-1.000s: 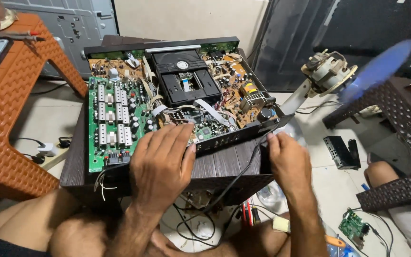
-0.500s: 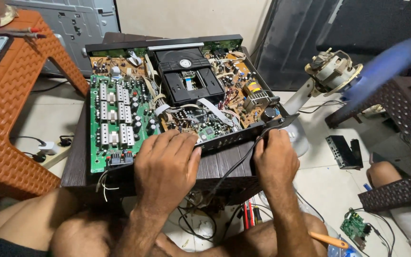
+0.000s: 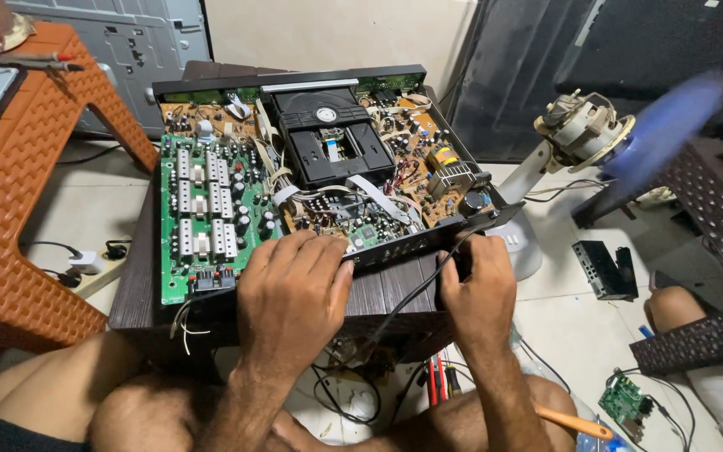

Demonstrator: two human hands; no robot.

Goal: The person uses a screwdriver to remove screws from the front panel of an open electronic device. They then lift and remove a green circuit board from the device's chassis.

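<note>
An opened disc player [image 3: 320, 167] lies on a dark wooden stool [image 3: 140, 285], with green and brown circuit boards and a black disc drive [image 3: 332, 142] showing. My left hand [image 3: 290, 297] rests palm down on the near edge of the chassis, its fingers over the boards. My right hand [image 3: 479, 289] grips the black rear panel strip [image 3: 428, 241] at its right part, where a black cable [image 3: 403, 310] runs down between my hands.
An orange plastic stool [image 3: 18, 209] stands at the left, a dark woven stool [image 3: 713, 251] at the right. A small fan with spinning blue blades [image 3: 583, 130] sits to the right. Loose wires, a small green board [image 3: 625, 398], an orange-handled tool [image 3: 575, 423] and a black box [image 3: 604, 268] lie on the floor.
My right hand has moved up from the stool's front and closed on the rear panel strip. My left hand has slid slightly forward onto the chassis edge.
</note>
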